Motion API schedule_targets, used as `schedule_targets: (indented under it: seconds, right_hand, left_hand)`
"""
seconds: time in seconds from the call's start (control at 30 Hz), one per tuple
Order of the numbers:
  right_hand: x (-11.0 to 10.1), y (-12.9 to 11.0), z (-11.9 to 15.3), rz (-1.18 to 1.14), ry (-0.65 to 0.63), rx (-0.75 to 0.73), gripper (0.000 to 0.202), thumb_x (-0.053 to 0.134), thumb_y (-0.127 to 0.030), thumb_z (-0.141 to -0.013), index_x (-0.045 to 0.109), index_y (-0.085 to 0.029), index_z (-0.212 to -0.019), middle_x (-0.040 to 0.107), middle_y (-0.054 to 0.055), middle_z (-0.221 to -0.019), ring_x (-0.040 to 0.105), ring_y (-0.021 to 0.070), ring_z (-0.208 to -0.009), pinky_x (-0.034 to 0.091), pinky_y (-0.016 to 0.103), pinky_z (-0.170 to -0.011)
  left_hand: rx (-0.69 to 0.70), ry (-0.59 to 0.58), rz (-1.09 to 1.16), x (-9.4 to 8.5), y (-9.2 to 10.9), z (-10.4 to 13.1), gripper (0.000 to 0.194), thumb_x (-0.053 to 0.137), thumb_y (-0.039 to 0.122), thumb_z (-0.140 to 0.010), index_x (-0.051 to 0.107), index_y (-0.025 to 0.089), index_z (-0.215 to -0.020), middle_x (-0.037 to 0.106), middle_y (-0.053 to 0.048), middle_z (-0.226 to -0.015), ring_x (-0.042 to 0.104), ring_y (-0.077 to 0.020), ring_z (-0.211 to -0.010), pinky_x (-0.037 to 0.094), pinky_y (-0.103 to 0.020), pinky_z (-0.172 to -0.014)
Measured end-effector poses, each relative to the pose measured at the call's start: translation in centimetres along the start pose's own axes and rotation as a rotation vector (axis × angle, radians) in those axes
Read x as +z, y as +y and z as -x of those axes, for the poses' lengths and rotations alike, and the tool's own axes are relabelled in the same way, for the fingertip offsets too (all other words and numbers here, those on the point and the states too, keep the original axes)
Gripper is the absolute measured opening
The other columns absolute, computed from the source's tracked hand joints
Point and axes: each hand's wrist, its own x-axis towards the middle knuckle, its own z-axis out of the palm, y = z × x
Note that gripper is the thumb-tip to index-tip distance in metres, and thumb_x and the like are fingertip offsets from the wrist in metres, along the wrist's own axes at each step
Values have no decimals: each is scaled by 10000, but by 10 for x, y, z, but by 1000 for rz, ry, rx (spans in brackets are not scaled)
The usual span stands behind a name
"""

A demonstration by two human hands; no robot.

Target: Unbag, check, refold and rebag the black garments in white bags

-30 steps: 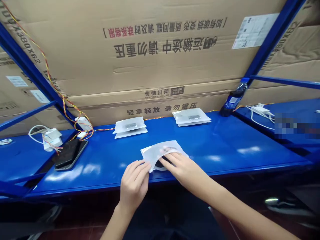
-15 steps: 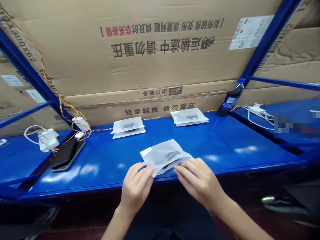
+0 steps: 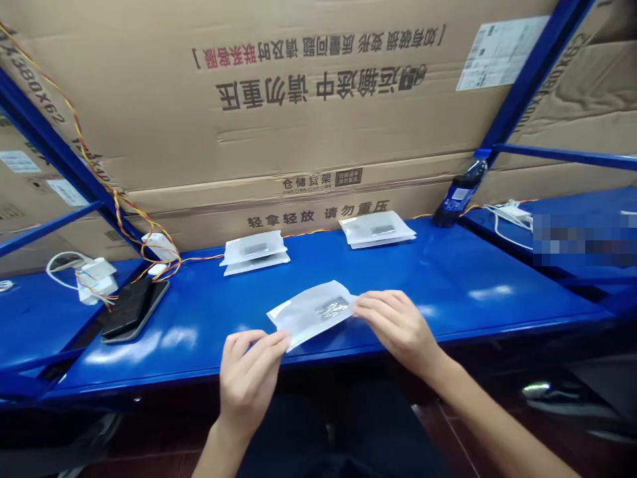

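Between my hands is a frosted plastic bag with a dark printed patch and a small white label at its left corner. My left hand pinches its near left corner. At the right end, my right hand grips the edge between thumb and fingers. The bag is tilted above the front part of the blue shelf. Farther back lie two small stacks of similar bags, a left stack and a right stack.
Two dark phone-like slabs lie at the left, near white adapters and red-yellow wires. A dark drink bottle stands at the back right. Large cardboard boxes form the back, between blue posts.
Both hands have shifted slightly left with the bag. Its right side, where an open edge and layers showed, now looks flat and stretched, with my right hand higher on that end.
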Motion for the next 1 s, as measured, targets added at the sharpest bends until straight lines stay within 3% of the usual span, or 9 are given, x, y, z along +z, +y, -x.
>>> schedule_targets:
  seconds: [0.1,0.17,0.27,0.37,0.43,0.53,0.7,0.87,1.0]
  right_hand:
    - [-11,18,10,47,-88,91,156,607,-109,-1027,727,-199,-1070,812,88,-980,766,250,-950,592,401,-807]
    - [-9,13,9,29,-173,126,231,620,-153,-1018,710,-178,-1230,798,139,-1157,744,297,-1111,618,466,-907]
    - [10,-5,-3,-29,-326,102,541,609,-154,-993,550,-135,-1531,626,207,-1525,561,354,-1450,551,577,-1126]
    - [39,-8,-21,-64,-408,-29,534,527,-56,-998,574,-128,-1525,655,195,-1501,602,305,-1424,556,512,-1146]
    - [56,7,-37,-55,-422,-67,477,481,-61,-1031,625,-136,-1480,711,181,-1426,675,284,-1333,581,481,-1111]
    - [73,50,-66,7,-430,33,517,424,-53,-1038,621,-167,-1502,680,164,-1479,628,306,-1393,527,543,-1161]
    - [112,117,-112,87,-507,267,607,331,-12,-1005,531,-100,-1571,546,182,-1619,446,326,-1553,341,574,-1285]
    - [156,130,-107,44,-661,358,713,445,37,-866,499,-26,-1574,496,274,-1625,417,377,-1568,335,607,-1275]
    - [143,126,-92,-3,-692,396,908,574,-41,-778,361,-48,-1661,340,254,-1724,271,382,-1634,331,591,-1291]
  left_hand:
    - [-38,12,65,0,-5,2,228,701,6,-948,739,208,-1047,845,-59,-985,713,-208,-794,510,-364,-747]
    - [-47,10,119,6,-6,4,228,686,20,-960,742,218,-1058,845,-55,-995,741,-215,-831,527,-367,-756]
    - [-51,-7,168,16,-7,6,215,673,35,-972,748,228,-1031,847,-43,-1005,771,-223,-887,545,-373,-777]
    - [-45,27,181,24,-9,9,208,697,34,-963,750,221,-1037,846,-41,-1010,784,-227,-926,573,-371,-799]
    - [-88,43,118,27,-15,12,235,720,46,-956,752,218,-1112,840,-65,-1083,785,-240,-993,600,-385,-855]
    - [-192,0,-6,30,-24,18,259,711,110,-982,737,204,-1221,811,-108,-1204,771,-266,-1097,618,-430,-951]
    - [-188,-111,-63,38,-30,23,129,638,166,-1026,753,212,-1062,835,-59,-1014,789,-246,-948,635,-383,-818]
    - [-231,-139,-23,35,-26,23,136,633,192,-1026,763,226,-1047,834,-51,-992,791,-248,-940,640,-385,-813]
    - [-250,-243,68,28,-51,9,166,628,268,-1043,761,243,-1138,826,-61,-1055,784,-237,-964,651,-377,-846]
